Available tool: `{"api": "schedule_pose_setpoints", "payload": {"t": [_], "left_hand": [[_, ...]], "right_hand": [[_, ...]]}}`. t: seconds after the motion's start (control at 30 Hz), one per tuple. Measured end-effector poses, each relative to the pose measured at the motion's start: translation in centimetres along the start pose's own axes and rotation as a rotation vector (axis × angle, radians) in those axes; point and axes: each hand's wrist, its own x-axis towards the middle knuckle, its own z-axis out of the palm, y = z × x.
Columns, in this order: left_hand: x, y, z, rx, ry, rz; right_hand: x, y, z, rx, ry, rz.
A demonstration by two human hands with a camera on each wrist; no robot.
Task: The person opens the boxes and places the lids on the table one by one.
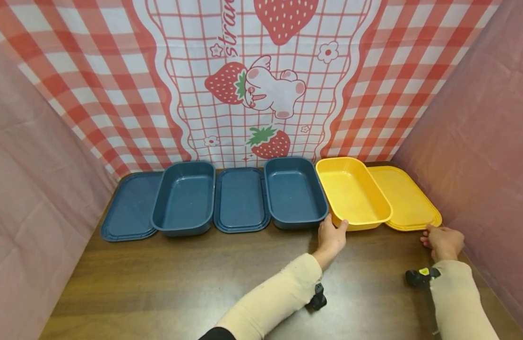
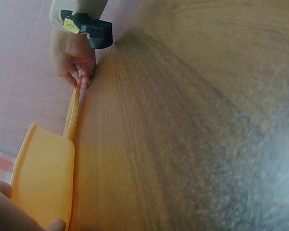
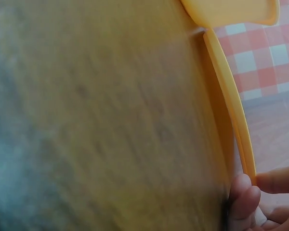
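My left hand is at the near-left corner of a yellow plastic food container, its thumb against the front wall and its fingers along the left side. A flat yellow lid lies to the right of this container, partly under its edge. At the lid's near-right corner, my right hand pinches the rim between thumb and fingers. In the right wrist view, the lid's edge rises off the wooden table at that corner, with fingertips beneath it.
Left of the yellow container stand two dark blue containers, with a blue lid between them and another blue lid at the far left. A checked strawberry cloth hangs behind; pink cloth borders the wooden table.
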Motion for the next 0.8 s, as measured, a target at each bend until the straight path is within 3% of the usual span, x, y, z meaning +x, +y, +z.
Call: {"api": "schedule_pose_setpoints", "payload": {"t": [0.3, 0.8], "left_hand": [[0.01, -0.05, 0.2, 0.027, 0.016, 0.019], [0.14, -0.06, 0.19, 0.032, 0.003, -0.005]], "right_hand": [[-0.15, -0.3, 0.01, -0.081, 0.016, -0.033], [0.28, -0.53, 0.49, -0.146, 0.059, -0.058]]}}
